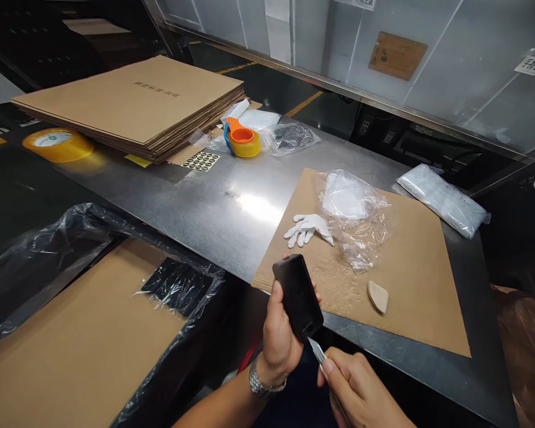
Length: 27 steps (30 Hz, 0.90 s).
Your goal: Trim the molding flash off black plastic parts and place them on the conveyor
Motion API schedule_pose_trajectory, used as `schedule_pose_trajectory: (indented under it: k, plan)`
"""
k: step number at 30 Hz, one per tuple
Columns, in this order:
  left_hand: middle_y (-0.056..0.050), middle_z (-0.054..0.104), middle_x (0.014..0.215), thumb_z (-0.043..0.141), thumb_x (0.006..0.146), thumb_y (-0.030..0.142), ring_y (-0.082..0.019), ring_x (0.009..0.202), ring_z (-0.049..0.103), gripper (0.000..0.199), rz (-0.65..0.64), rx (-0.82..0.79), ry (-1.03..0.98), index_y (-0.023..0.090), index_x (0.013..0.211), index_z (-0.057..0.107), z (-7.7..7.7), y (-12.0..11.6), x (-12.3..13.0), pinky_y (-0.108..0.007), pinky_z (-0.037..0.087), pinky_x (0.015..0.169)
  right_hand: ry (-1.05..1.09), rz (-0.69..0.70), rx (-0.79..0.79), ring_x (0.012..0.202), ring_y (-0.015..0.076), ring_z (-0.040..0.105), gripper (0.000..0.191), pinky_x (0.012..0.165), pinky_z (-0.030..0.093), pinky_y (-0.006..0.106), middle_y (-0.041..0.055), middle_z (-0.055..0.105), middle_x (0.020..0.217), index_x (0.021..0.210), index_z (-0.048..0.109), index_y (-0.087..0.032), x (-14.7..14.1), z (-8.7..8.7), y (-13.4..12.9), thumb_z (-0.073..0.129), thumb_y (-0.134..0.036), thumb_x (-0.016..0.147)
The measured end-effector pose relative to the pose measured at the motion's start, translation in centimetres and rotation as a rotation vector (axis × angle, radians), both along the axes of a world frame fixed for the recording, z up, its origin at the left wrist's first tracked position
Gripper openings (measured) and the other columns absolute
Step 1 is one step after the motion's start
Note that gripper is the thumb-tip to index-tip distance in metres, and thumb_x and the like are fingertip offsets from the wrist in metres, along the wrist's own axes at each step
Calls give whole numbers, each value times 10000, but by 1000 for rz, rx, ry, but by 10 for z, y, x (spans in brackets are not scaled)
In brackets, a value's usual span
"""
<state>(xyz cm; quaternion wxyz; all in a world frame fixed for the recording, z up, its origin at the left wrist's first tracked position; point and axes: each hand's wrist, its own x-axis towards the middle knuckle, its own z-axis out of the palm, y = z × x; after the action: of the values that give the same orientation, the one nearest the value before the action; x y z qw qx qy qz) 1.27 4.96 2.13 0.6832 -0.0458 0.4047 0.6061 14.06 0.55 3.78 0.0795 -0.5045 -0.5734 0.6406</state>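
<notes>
A black rectangular case-like part [298, 292] with rounded corners lies in my left hand [279, 336], tilted, fingers wrapped behind it and thumb along its side. My right hand [354, 380] grips a utility knife [316, 349], its blade pointing up at the part's lower end, near a small slot. Whether the blade touches the part I cannot tell. Beyond my hands, a cardboard sheet [419, 315] covers part of the metal table. On it are a white glove [309, 229], a clear plastic bag [361, 238] with white material, and a small beige wedge-shaped piece [378, 297].
A stack of flat cardboard [129, 107] sits at the table's far left, beside a yellow tape roll [57, 144] and an orange tape dispenser [241, 137]. A plastic-lined box [84, 333] stands at lower left. A wrapped white pack [443, 199] lies at the right edge.
</notes>
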Motion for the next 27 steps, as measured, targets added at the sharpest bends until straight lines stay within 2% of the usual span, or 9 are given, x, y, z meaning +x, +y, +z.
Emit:
schedule_pose_trajectory:
  k: [5, 11, 15, 19, 21, 24, 27]
  plan:
    - [-67, 686, 774, 493, 812, 477, -160, 653, 634, 428, 56, 69, 38, 150, 1055, 622, 0, -1, 2, -266, 518, 640, 6, -5, 18, 326, 60, 371, 458, 401, 328, 149, -92, 338, 354, 727, 460, -189, -2, -3, -1, 237, -540, 918]
    - [-54, 682, 778, 451, 838, 461, -161, 652, 632, 512, 66, 106, 75, 215, 1288, 443, -2, -3, 3, -260, 507, 627, 13, -14, 33, 325, 53, 371, 478, 387, 308, 139, -85, 361, 363, 728, 476, -178, -4, -12, -6, 229, -539, 920]
    - [-57, 673, 771, 432, 845, 449, -166, 647, 624, 506, 63, 117, 62, 213, 1292, 437, -2, -4, 3, -265, 503, 610, 60, -34, -12, 329, 48, 366, 469, 392, 308, 137, -88, 370, 375, 747, 484, -175, -4, -15, -8, 251, -545, 916]
    - [-57, 665, 777, 434, 838, 459, -163, 650, 619, 468, 103, 124, 39, 207, 1225, 513, -4, -3, 4, -260, 502, 608, 82, -58, -66, 312, 59, 355, 478, 371, 288, 152, -92, 364, 368, 775, 485, -179, -4, -13, -7, 237, -564, 909]
    - [-53, 662, 777, 430, 839, 460, -162, 655, 622, 439, 142, 123, 30, 212, 1180, 552, -5, -3, 4, -257, 504, 606, -50, -43, 92, 336, 76, 392, 429, 395, 301, 173, -78, 386, 385, 764, 486, -189, -2, -11, -9, 234, -491, 935]
    - [-42, 654, 776, 429, 840, 454, -163, 656, 621, 415, 203, 136, 32, 247, 1177, 554, -5, -2, 4, -266, 508, 610, -337, 43, 605, 398, 98, 460, 278, 447, 300, 220, -37, 488, 464, 779, 527, -185, 0, -11, -16, 323, -288, 937]
    - [-20, 645, 782, 419, 840, 451, -163, 672, 612, 420, 256, 170, 38, 342, 1240, 486, -4, -1, 5, -282, 507, 635, -487, 96, 1081, 382, 99, 470, 202, 455, 277, 257, -22, 539, 485, 949, 585, -139, -2, -15, -22, 391, -156, 895]
